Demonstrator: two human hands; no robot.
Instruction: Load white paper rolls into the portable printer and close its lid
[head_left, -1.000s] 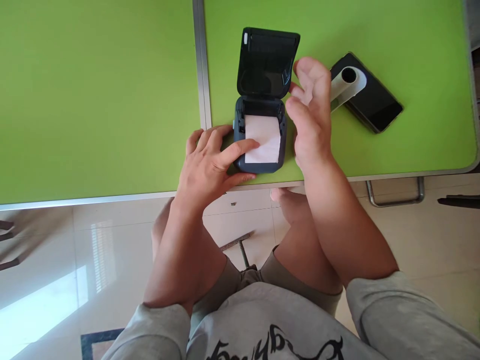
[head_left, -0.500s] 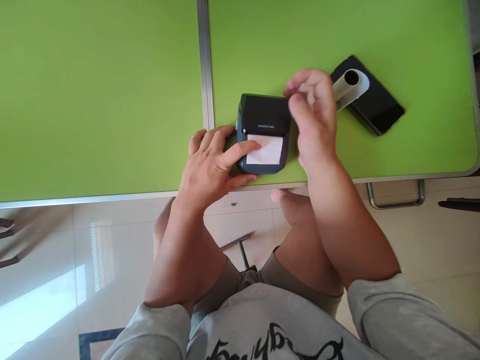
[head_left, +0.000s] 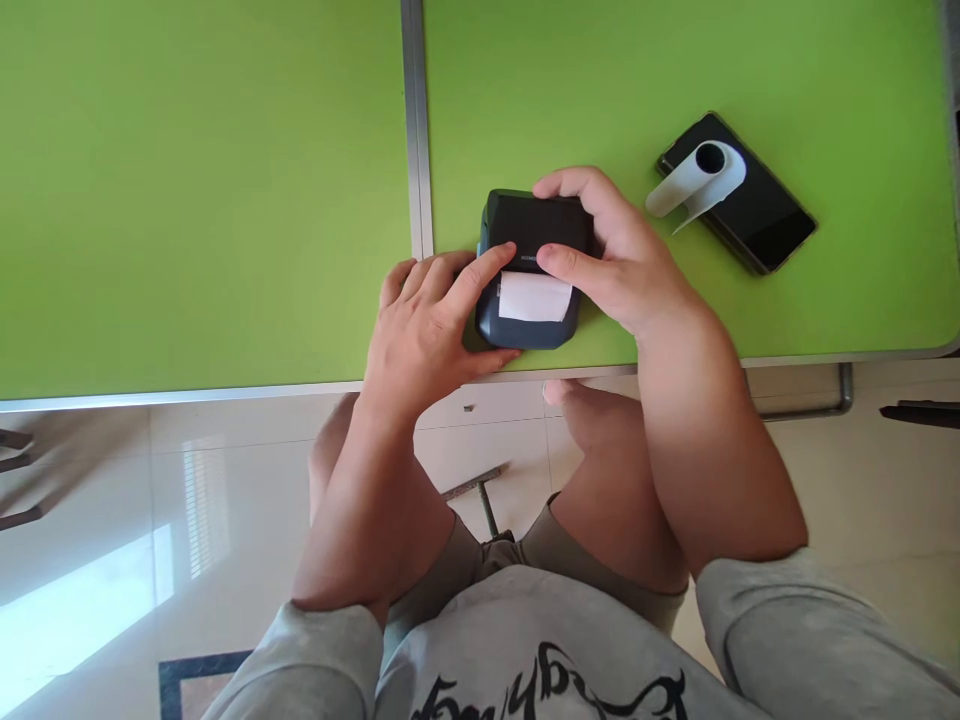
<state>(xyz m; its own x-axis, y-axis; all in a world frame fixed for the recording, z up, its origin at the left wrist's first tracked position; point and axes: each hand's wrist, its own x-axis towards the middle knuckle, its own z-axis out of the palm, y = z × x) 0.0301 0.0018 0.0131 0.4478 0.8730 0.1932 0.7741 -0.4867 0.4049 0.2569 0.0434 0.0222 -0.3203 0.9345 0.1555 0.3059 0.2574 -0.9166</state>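
Note:
A small dark label printer sits near the front edge of the green table, its lid closed, with a strip of white paper sticking out at its front. My left hand grips the printer's left side, forefinger lying on the lid. My right hand wraps over the right side, thumb pressing on the lid near the paper slot and fingers curled round the back corner.
A black phone lies at the right with an empty white paper-roll core on top of it. A metal seam splits the tabletop. Below the table are my knees and a tiled floor.
The printer's lid went from standing open to closed. My right hand came down from the air onto the lid and right side; my left forefinger slid up onto the lid.

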